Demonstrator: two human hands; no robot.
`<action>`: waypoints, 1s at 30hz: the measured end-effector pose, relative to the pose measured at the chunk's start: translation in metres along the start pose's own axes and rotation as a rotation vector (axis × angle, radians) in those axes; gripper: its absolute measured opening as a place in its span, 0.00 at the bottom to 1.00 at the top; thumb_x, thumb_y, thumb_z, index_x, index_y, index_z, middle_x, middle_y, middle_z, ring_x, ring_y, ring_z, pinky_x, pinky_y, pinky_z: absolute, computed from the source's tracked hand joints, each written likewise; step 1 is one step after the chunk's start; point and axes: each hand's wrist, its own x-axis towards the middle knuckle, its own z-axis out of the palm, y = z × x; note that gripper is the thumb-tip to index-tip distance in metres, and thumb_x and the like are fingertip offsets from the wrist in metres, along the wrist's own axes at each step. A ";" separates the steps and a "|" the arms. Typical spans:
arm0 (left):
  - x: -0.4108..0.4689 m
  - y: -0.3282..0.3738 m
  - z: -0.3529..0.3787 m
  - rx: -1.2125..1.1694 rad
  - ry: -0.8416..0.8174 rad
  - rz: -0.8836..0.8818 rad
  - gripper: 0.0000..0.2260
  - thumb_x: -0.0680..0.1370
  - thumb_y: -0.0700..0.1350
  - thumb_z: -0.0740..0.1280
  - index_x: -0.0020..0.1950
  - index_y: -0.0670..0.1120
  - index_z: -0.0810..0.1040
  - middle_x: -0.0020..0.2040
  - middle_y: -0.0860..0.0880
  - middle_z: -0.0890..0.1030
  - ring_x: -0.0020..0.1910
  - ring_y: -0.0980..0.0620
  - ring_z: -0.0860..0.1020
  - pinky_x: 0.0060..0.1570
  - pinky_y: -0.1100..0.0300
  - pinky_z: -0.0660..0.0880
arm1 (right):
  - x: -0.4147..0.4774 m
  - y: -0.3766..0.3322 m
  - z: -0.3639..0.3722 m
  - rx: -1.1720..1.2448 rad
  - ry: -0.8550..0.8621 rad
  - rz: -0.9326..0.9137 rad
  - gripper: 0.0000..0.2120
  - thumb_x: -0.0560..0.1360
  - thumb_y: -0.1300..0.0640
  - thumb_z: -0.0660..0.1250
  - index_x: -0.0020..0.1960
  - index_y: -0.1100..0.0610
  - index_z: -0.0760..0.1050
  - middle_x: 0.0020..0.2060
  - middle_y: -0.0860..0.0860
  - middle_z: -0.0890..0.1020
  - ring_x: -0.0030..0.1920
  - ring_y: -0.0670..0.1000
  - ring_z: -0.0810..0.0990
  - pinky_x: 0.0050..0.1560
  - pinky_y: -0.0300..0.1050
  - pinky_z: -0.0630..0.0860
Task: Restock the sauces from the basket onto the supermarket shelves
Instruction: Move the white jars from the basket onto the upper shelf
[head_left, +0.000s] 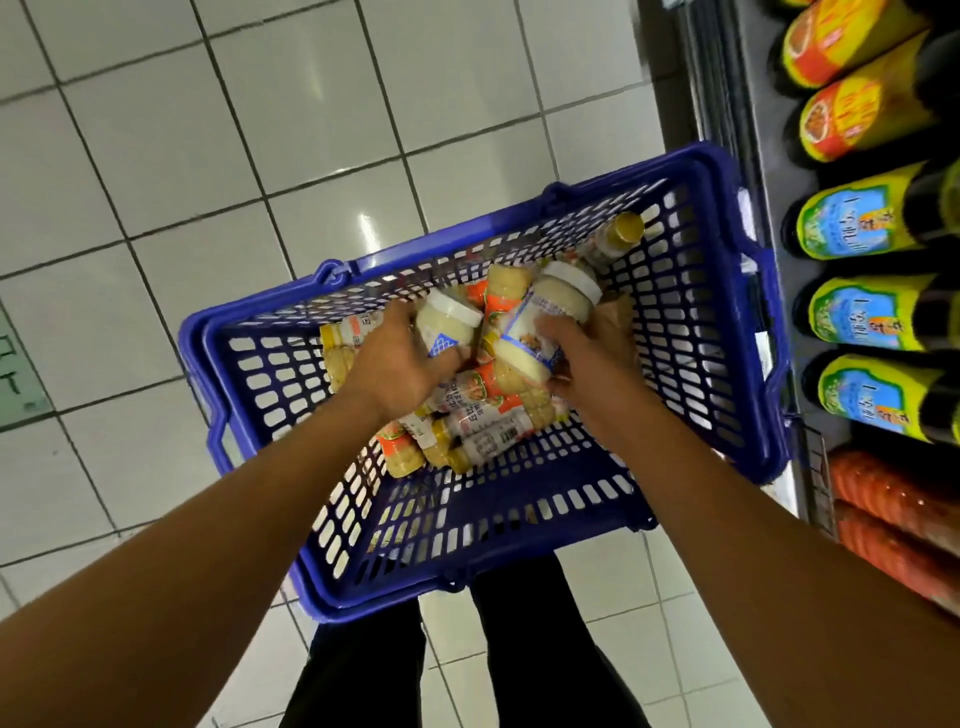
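Note:
A blue plastic basket (524, 525) stands on the tiled floor below me, holding several sauce bottles (483, 421) with orange labels and yellow caps. My left hand (400, 364) is closed around a pale white-capped sauce jar (449, 325) inside the basket. My right hand (587, 358) grips a second, larger white-capped jar (545, 322) with a blue and white label. Both jars sit just above the pile of bottles. One yellow-capped bottle (615, 236) lies alone near the basket's far right corner.
The shelf (810, 415) runs along the right, touching the basket's right rim. On it stand dark bottles with yellow-green labels (862, 312), others with orange labels (852, 124), and red ribbed packs (893, 514). White floor tiles (208, 208) stretch to the left. My legs are below the basket.

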 end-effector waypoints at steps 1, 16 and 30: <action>-0.010 0.007 -0.005 -0.072 -0.018 -0.014 0.24 0.73 0.56 0.74 0.61 0.49 0.66 0.44 0.59 0.77 0.36 0.66 0.79 0.28 0.73 0.69 | -0.012 -0.003 -0.001 0.010 -0.016 -0.020 0.17 0.72 0.49 0.73 0.60 0.48 0.78 0.54 0.49 0.85 0.53 0.52 0.85 0.42 0.44 0.81; -0.162 0.198 -0.112 -0.603 -0.316 0.109 0.15 0.72 0.54 0.66 0.55 0.49 0.78 0.52 0.43 0.84 0.48 0.43 0.83 0.47 0.48 0.79 | -0.253 -0.110 -0.012 0.193 0.042 -0.469 0.21 0.63 0.53 0.73 0.56 0.49 0.79 0.53 0.54 0.84 0.56 0.59 0.82 0.58 0.66 0.78; -0.402 0.390 -0.173 -0.600 -0.588 0.599 0.20 0.70 0.58 0.72 0.58 0.49 0.82 0.55 0.44 0.85 0.54 0.43 0.84 0.47 0.52 0.80 | -0.557 -0.178 -0.068 0.366 0.302 -0.865 0.18 0.65 0.51 0.72 0.54 0.45 0.81 0.50 0.51 0.86 0.45 0.51 0.85 0.41 0.50 0.81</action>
